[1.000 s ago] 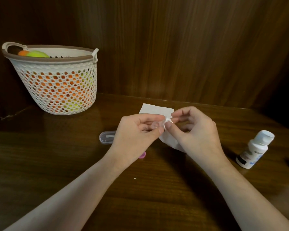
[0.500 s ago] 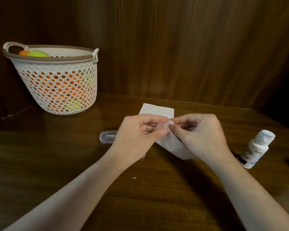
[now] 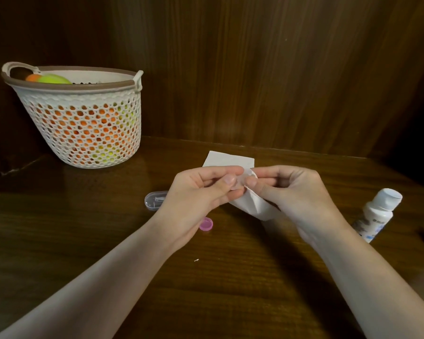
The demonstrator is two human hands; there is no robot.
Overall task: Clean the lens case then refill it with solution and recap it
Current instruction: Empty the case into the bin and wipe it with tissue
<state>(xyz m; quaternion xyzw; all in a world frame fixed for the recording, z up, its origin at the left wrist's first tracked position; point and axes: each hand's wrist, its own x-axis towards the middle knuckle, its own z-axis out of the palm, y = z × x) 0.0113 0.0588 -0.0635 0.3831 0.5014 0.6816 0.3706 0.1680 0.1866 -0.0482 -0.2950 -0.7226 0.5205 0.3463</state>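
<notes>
Evidently only the cleaning is underway: the left hand [image 3: 201, 192] pinches the clear lens case [image 3: 238, 180] while the right hand [image 3: 287, 192] grips a tissue [image 3: 255, 204] against it above the table [image 3: 83, 241], the pink cap [image 3: 206, 224] off and the solution bottle [image 3: 377, 214] untouched.

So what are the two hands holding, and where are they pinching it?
The left hand pinches a small clear lens case by its edge. The right hand pinches a white tissue near its top, pressed against the case.
</notes>
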